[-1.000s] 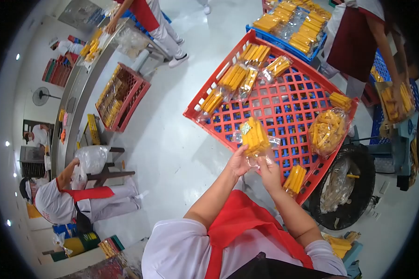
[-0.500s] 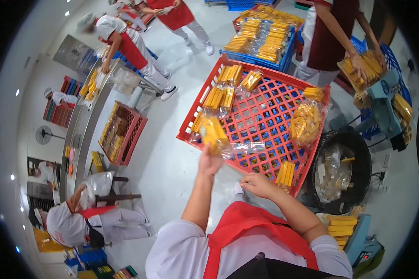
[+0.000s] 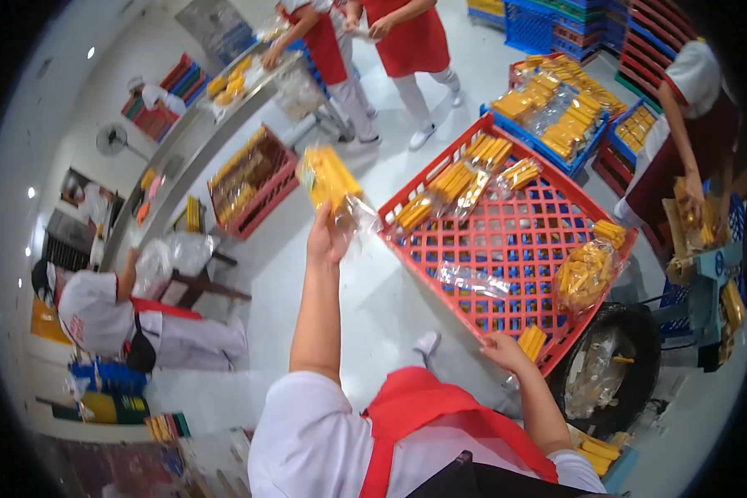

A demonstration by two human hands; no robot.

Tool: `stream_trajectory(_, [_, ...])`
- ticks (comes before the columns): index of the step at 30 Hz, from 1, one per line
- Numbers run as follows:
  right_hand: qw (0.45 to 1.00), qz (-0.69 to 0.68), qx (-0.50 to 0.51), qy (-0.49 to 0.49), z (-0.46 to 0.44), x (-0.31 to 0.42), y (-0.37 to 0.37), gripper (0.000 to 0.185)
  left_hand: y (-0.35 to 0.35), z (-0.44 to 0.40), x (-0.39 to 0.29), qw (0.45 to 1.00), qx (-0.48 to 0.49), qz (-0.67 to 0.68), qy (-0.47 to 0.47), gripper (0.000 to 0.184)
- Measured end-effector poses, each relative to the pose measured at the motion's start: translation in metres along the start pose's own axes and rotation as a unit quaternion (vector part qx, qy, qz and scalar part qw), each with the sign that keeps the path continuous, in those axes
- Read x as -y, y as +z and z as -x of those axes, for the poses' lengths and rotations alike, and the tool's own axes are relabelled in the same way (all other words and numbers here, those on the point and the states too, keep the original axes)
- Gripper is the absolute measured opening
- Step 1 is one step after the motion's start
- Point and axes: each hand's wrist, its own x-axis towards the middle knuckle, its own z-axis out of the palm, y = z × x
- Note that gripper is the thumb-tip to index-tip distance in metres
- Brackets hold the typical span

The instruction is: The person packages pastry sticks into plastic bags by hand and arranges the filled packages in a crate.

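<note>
My left hand is raised with a clear bag of yellow sticks gripped at its lower end, to the left of the red crate. My right hand is at the near edge of the red crate, its fingers bent near a small pack of yellow sticks; whether it holds anything is hard to see. Inside the crate lie several bagged packs along the far left side, a flat clear bag and a large bag of yellow pieces at the right.
A blue crate of packs stands behind the red one. A black bin and a blue-grey machine are at the right. One person works at the right, others at left and back. A long metal counter runs along the left.
The bag of sticks, first between both hands over the crate, has moved up and left in my left hand. My right hand has let go of it and moved right to the crate's near edge.
</note>
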Motion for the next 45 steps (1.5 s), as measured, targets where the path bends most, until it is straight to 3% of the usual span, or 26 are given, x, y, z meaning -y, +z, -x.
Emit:
stream_trajectory(3, [0.999,-0.025,0.042,-0.007,-0.015,0.030,-0.001,0.041,-0.003,0.003,-0.011,0.999,0.036,-0.030,0.020,0.042])
stream_trajectory(5, [0.995,0.028,0.021,-0.094,-0.026,0.050,-0.014,0.042,0.006,0.005,-0.010,0.998,0.055,-0.026,0.012,0.047])
stream_trajectory(7, [0.992,0.071,-0.035,-0.103,-0.033,0.089,-0.039,0.043,0.019,0.007,-0.003,0.994,0.093,-0.054,-0.002,0.054])
stream_trajectory(11, [0.955,0.105,-0.168,-0.220,-0.045,0.156,-0.088,0.046,0.039,0.012,0.019,0.990,0.093,-0.102,-0.018,0.056])
stream_trajectory(14, [0.944,0.064,-0.191,-0.262,-0.040,0.217,-0.109,0.047,0.058,0.017,0.040,0.987,0.119,-0.087,-0.071,0.058])
stream_trajectory(20, [0.884,0.074,-0.281,-0.365,-0.068,0.245,-0.116,0.043,0.092,0.020,0.063,0.972,0.148,-0.060,-0.171,0.056])
stream_trajectory(25, [0.888,0.085,-0.291,-0.345,-0.083,0.249,-0.124,0.044,0.104,0.014,0.063,0.973,0.122,-0.039,-0.194,0.052])
stream_trajectory(27, [0.882,0.092,-0.300,-0.352,-0.088,0.252,-0.125,0.045,0.102,0.014,0.059,0.961,0.118,0.021,-0.248,0.048])
stream_trajectory(37, [0.878,0.147,-0.295,-0.347,-0.105,0.282,-0.118,0.052,0.080,0.004,0.040,0.956,0.152,0.047,-0.247,0.046])
stream_trajectory(39, [0.892,0.195,-0.271,-0.306,-0.111,0.289,-0.116,0.052,0.084,-0.004,0.034,0.962,0.143,0.037,-0.230,0.044])
stream_trajectory(41, [0.874,0.190,-0.288,-0.342,-0.123,0.288,-0.112,0.050,0.087,-0.011,0.033,0.972,0.117,0.034,-0.200,0.042])
stream_trajectory(42, [0.860,0.208,-0.301,-0.355,-0.126,0.290,-0.112,0.048,0.111,-0.007,0.029,0.983,0.043,0.039,-0.177,0.039])
stream_trajectory(45, [0.850,0.202,-0.317,-0.370,-0.132,0.293,-0.117,0.043,0.095,-0.035,0.029,0.990,0.023,-0.003,-0.141,0.036])
